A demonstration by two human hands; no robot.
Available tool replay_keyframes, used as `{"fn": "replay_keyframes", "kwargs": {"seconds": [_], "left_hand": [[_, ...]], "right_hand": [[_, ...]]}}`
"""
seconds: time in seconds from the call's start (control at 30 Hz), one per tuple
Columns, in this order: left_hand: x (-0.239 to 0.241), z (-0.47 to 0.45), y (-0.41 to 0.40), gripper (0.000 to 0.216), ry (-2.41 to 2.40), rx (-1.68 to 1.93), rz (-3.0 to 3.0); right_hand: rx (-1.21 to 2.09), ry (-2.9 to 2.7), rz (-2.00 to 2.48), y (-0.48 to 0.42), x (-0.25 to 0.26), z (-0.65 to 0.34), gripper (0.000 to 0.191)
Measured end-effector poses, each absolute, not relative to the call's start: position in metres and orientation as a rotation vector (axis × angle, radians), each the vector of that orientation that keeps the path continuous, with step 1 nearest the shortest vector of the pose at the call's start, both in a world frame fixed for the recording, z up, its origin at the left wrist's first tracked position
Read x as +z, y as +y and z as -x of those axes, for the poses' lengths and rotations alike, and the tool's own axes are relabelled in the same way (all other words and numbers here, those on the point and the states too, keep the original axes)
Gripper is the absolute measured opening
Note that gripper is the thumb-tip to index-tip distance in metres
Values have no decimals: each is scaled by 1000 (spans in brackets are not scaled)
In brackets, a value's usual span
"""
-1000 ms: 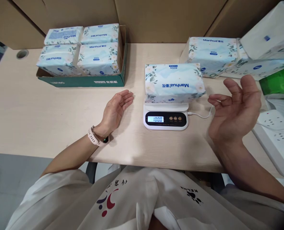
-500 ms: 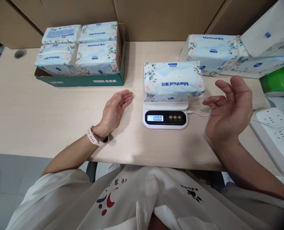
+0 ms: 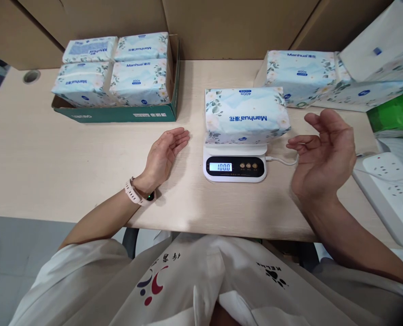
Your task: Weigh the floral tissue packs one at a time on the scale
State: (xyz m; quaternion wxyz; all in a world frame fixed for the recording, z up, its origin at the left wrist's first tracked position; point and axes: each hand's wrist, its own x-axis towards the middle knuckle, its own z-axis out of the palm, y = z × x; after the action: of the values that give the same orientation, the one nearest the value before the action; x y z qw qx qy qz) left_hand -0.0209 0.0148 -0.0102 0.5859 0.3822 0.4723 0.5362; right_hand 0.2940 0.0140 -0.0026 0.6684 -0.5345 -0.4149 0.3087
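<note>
A pale blue floral pack of tissues (image 3: 247, 115) lies on the white digital scale (image 3: 235, 176), whose lit display reads 100.0. My left hand (image 3: 164, 154) rests on its side on the table, left of the scale, fingers stretched out and holding nothing. On the other side, my right hand (image 3: 323, 156) is open with its fingers loosely curved and palm turned toward the scale. Neither hand touches the pack or the scale. A white cable (image 3: 285, 160) runs from the scale's right side and passes behind my right hand.
A green cardboard box (image 3: 120, 115) at the back left holds several tissue packs. More tissue packs (image 3: 299, 74) stand at the back right, beside a green package (image 3: 396, 113). A white power strip (image 3: 385, 174) lies along the right. Brown cardboard panels (image 3: 222, 29) line the table's back.
The view has shifted very slightly. Both hands, the tissue pack and the scale reading stay as they were.
</note>
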Motion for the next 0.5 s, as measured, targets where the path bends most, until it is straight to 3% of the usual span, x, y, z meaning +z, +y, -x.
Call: {"fn": "replay_keyframes", "kwargs": {"seconds": [0.5], "left_hand": [[-12, 21, 14, 35, 1070, 1271, -873]], "right_hand": [[683, -925, 1180, 15, -3, -295, 45]]}}
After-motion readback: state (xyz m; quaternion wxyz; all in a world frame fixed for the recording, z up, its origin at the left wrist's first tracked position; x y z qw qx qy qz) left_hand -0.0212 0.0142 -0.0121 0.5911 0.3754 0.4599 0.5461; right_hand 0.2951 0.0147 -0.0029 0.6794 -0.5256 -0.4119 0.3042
